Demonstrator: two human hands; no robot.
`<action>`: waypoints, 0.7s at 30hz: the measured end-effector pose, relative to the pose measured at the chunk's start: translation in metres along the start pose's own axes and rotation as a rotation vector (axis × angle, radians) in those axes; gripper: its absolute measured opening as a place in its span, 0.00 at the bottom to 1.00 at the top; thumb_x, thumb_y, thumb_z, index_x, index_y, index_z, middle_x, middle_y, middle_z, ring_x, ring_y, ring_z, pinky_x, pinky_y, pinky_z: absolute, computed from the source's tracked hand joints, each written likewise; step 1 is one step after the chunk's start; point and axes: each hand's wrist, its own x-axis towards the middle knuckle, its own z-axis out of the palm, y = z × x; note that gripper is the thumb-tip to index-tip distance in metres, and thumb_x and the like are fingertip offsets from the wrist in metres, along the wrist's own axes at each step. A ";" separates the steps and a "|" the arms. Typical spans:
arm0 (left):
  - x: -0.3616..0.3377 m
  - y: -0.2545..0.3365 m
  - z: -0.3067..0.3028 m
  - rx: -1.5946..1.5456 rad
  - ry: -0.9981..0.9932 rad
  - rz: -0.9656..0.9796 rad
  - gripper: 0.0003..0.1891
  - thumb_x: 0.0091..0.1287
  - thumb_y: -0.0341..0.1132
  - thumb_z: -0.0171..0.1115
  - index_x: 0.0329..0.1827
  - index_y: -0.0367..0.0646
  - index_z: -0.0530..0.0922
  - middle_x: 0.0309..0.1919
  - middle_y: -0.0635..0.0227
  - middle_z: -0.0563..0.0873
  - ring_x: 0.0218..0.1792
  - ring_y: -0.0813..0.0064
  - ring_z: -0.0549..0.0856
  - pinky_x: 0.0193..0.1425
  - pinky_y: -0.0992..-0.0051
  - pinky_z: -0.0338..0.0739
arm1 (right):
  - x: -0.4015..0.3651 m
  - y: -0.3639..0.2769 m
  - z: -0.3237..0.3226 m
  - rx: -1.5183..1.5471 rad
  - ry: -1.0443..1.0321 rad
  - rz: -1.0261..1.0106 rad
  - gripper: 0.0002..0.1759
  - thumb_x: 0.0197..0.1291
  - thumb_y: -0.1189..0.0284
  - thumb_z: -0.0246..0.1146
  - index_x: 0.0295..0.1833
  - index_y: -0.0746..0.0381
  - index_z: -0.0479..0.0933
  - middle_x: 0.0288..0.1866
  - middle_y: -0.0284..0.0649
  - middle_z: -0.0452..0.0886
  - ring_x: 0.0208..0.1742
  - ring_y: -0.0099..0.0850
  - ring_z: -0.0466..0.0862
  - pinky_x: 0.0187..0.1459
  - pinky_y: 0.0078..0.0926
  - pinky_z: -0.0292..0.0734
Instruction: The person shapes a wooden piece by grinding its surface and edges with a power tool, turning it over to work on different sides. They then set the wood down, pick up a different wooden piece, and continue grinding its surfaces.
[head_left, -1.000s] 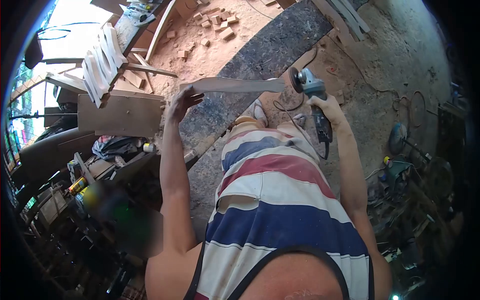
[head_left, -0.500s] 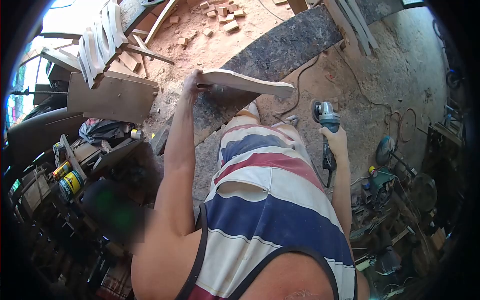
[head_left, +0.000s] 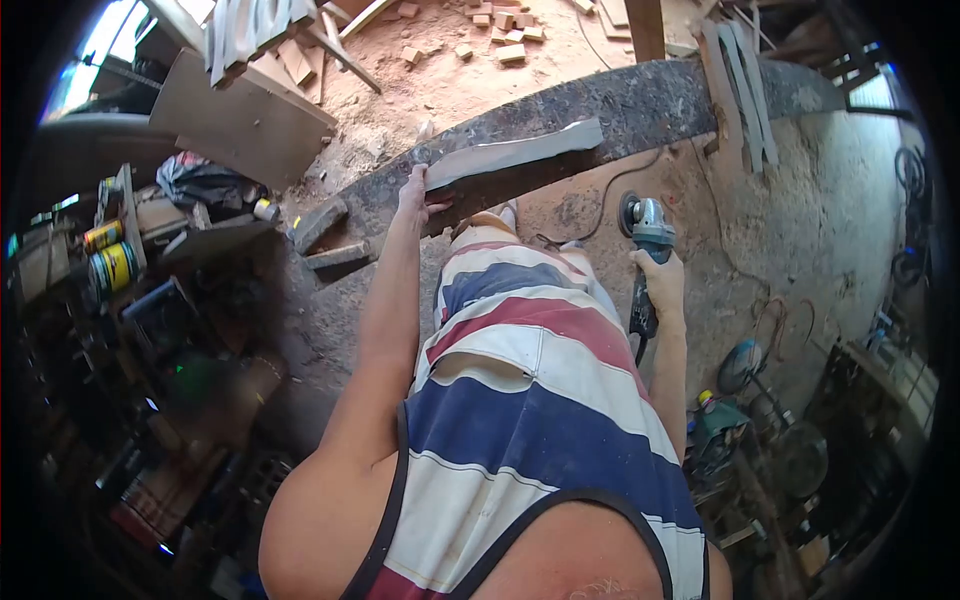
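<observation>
A long, pale, slightly curved piece of wood (head_left: 515, 152) lies along the dark, worn bench (head_left: 640, 100), or just above it; contact is hard to tell. My left hand (head_left: 415, 192) is closed on the wood's left end. Out to the right, my right hand (head_left: 660, 280) grips the body of an angle grinder (head_left: 653, 232). The grinder's round disc points up and left, apart from the wood. Its dark cord hangs below my hand.
Curved wooden slats (head_left: 745, 95) stand at the bench's right part, and more slats (head_left: 250, 35) are at upper left. Small wood blocks (head_left: 510, 52) lie on the dusty floor. Two offcuts (head_left: 338, 256) rest at the bench's left end. Tools and cans (head_left: 112, 268) crowd the left.
The piece of wood has turned, its right end now higher and over the bench. My left hand has shifted slightly right and down. The camera view has also shifted; the grinder stays in my right hand.
</observation>
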 end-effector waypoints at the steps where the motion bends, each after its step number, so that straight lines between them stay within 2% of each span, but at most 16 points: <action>1: 0.001 -0.008 -0.002 -0.033 0.002 0.032 0.29 0.75 0.53 0.71 0.66 0.36 0.80 0.55 0.47 0.90 0.45 0.44 0.97 0.46 0.41 0.97 | 0.004 -0.003 -0.003 -0.016 -0.010 -0.025 0.29 0.57 0.55 0.81 0.55 0.67 0.90 0.42 0.43 0.94 0.43 0.34 0.92 0.51 0.36 0.85; 5: -0.007 -0.027 -0.011 -0.161 -0.074 0.046 0.27 0.73 0.47 0.71 0.66 0.35 0.79 0.57 0.45 0.88 0.51 0.42 0.95 0.54 0.39 0.96 | -0.002 -0.010 -0.016 -0.079 -0.036 -0.073 0.29 0.57 0.55 0.80 0.56 0.66 0.90 0.42 0.43 0.94 0.43 0.34 0.92 0.51 0.36 0.85; 8: -0.017 -0.034 -0.015 -0.296 -0.087 0.094 0.26 0.73 0.42 0.72 0.66 0.34 0.77 0.60 0.44 0.85 0.57 0.41 0.92 0.61 0.39 0.96 | -0.005 -0.005 -0.022 -0.112 -0.034 -0.092 0.28 0.58 0.55 0.80 0.56 0.65 0.90 0.43 0.44 0.94 0.43 0.34 0.92 0.52 0.35 0.85; 9: -0.024 -0.033 -0.018 -0.322 -0.160 0.110 0.26 0.73 0.39 0.71 0.67 0.33 0.75 0.63 0.43 0.83 0.61 0.42 0.90 0.63 0.41 0.96 | -0.008 -0.006 -0.023 -0.119 -0.028 -0.095 0.28 0.58 0.55 0.80 0.56 0.65 0.90 0.43 0.44 0.94 0.43 0.34 0.92 0.53 0.35 0.85; 12: -0.046 -0.031 -0.011 -0.276 -0.187 0.268 0.23 0.74 0.37 0.70 0.65 0.35 0.76 0.61 0.45 0.84 0.59 0.45 0.92 0.61 0.45 0.98 | -0.016 -0.005 -0.029 -0.104 -0.034 -0.089 0.28 0.58 0.55 0.79 0.57 0.66 0.90 0.44 0.47 0.95 0.44 0.38 0.93 0.53 0.38 0.85; 13: -0.063 -0.027 -0.005 -0.218 -0.169 0.348 0.20 0.78 0.39 0.72 0.64 0.38 0.77 0.60 0.51 0.85 0.56 0.53 0.93 0.56 0.50 1.00 | -0.014 0.002 -0.028 -0.129 -0.027 -0.096 0.28 0.59 0.56 0.79 0.57 0.66 0.90 0.45 0.47 0.95 0.45 0.39 0.94 0.54 0.38 0.85; 15: -0.091 -0.014 0.013 -0.104 -0.116 0.474 0.19 0.80 0.42 0.73 0.62 0.42 0.77 0.59 0.56 0.86 0.55 0.59 0.93 0.54 0.54 1.00 | -0.005 0.016 -0.020 -0.170 -0.010 -0.113 0.29 0.59 0.56 0.80 0.58 0.66 0.89 0.46 0.49 0.95 0.47 0.39 0.94 0.56 0.38 0.86; 17: -0.107 -0.004 0.029 -0.004 -0.063 0.586 0.20 0.83 0.49 0.73 0.62 0.46 0.78 0.56 0.65 0.86 0.53 0.68 0.93 0.51 0.59 1.00 | 0.002 0.010 -0.012 -0.162 -0.053 -0.179 0.36 0.57 0.51 0.80 0.63 0.66 0.87 0.52 0.56 0.95 0.56 0.50 0.94 0.61 0.45 0.86; 18: -0.116 0.000 0.036 0.057 -0.075 0.644 0.21 0.84 0.51 0.71 0.64 0.46 0.77 0.56 0.64 0.85 0.54 0.66 0.92 0.51 0.60 1.00 | 0.004 0.005 -0.007 -0.158 -0.073 -0.208 0.39 0.56 0.49 0.80 0.66 0.65 0.86 0.56 0.60 0.94 0.61 0.56 0.94 0.63 0.49 0.86; 20: -0.141 0.010 0.051 0.180 -0.100 0.759 0.24 0.85 0.55 0.68 0.67 0.47 0.76 0.57 0.61 0.84 0.56 0.63 0.92 0.50 0.60 1.00 | -0.005 -0.025 0.002 -0.125 -0.106 -0.270 0.41 0.57 0.49 0.79 0.68 0.66 0.84 0.55 0.61 0.94 0.60 0.56 0.94 0.63 0.50 0.87; 21: -0.157 0.016 0.059 0.243 -0.102 0.761 0.22 0.88 0.56 0.64 0.67 0.46 0.77 0.56 0.62 0.84 0.54 0.67 0.91 0.49 0.63 0.99 | -0.009 -0.045 0.007 -0.108 -0.123 -0.304 0.42 0.57 0.48 0.79 0.69 0.66 0.83 0.55 0.62 0.94 0.59 0.57 0.94 0.62 0.51 0.87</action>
